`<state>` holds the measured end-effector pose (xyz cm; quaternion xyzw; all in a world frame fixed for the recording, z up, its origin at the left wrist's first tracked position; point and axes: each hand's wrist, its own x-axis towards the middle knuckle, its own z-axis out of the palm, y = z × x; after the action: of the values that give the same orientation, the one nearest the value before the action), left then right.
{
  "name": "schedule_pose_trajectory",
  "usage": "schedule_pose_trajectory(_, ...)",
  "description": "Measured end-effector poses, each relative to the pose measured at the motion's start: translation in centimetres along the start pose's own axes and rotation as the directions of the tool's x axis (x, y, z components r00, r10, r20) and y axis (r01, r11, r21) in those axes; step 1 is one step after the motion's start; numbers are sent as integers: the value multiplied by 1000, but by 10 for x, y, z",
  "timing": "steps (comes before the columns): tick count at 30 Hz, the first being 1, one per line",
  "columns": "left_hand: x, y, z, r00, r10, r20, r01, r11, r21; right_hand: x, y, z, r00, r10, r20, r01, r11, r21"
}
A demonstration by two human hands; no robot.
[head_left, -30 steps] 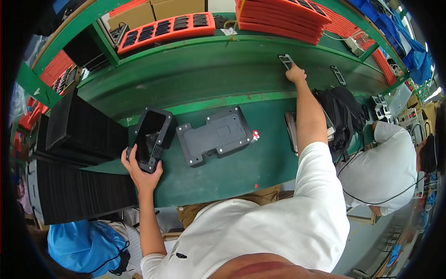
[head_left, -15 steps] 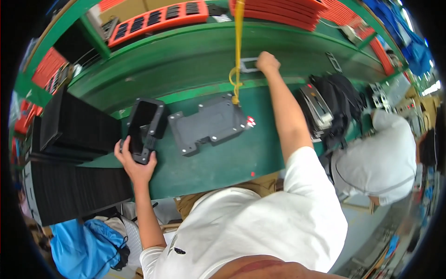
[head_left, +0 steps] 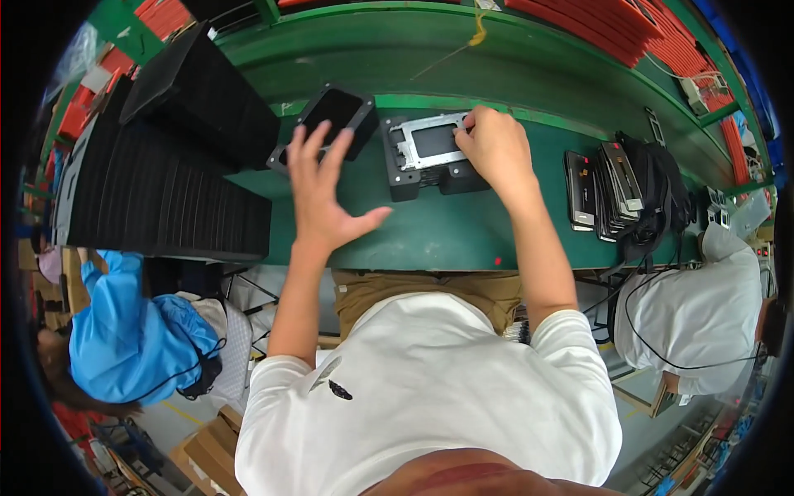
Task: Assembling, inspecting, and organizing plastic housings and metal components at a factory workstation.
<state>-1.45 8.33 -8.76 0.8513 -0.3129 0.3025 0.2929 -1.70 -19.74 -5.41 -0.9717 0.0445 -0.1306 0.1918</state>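
Note:
My right hand (head_left: 499,149) pinches the right edge of a silver metal frame (head_left: 423,159) with a rectangular opening. The frame lies over a dark grey block-shaped fixture (head_left: 405,188) on the green bench; whether it touches all round cannot be made out. My left hand (head_left: 321,194) is spread in the air with nothing in it. Just beyond its fingers stands a black fixture (head_left: 357,124) with a rectangular recess, partly hidden by those fingers.
Tall stacks of black trays (head_left: 174,178) stand on the left. To the right lie several thin dark panels (head_left: 616,186) against a black bag (head_left: 662,186). Red trays (head_left: 595,25) fill the shelf above. A person in blue (head_left: 124,331) is at left, another in white (head_left: 686,306) at right.
My right hand has brought the silver frame from the back panel down onto the grey fixture. My left hand has let go of the black fixture and opened above the bench.

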Motion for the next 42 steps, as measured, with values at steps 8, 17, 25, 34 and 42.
schedule_pose_trajectory(8, 24, 37, 27, 970, 21, 241, -23, 1000, 6, -27, -19, 18, 952, -145, -270, 64, 956, -285)
schedule_pose_trajectory(17, 18, 40, -6, 979, 27, 200, 71, 880, -469, -79, 125, -19, 975, 151, -164, -181, 966, -186)
schedule_pose_trajectory(25, -48, 54, 13, 938, -139, 318, 345, 293, -892, -143, 159, 1, 869, 138, -476, -306, 905, -296)
schedule_pose_trajectory(34, -20, 117, 66, 935, 34, 352, 322, 325, -889, -144, -8, -32, 877, -407, -257, 479, 695, 536)
schedule_pose_trajectory(42, -48, 105, 54, 907, 56, 416, 241, 742, -625, -122, -19, -5, 979, 169, 114, -122, 38, 992)
